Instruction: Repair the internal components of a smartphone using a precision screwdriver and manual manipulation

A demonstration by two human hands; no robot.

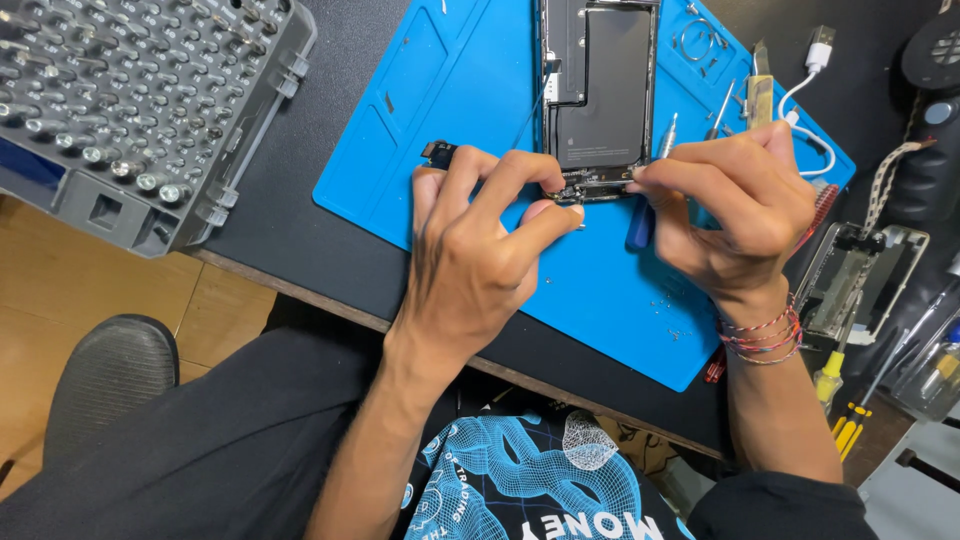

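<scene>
An opened phone (600, 90) with its black battery showing lies on a blue work mat (450, 90). My left hand (480, 250) pinches at the phone's near edge, fingertips on the small parts there. A small black part (438, 152) peeks out behind its fingers. My right hand (740, 200) grips a blue-handled screwdriver (640, 225), its fingertips meeting the phone's near right corner. The tool's tip is hidden by my fingers.
A grey rack of screwdriver bits (130, 100) sits at the far left. A white cable plug (818, 50), tweezers (760, 90) and another opened phone frame (860, 280) lie to the right. Yellow-handled screwdrivers (835, 390) rest at the right edge. Tiny screws (665, 300) dot the mat.
</scene>
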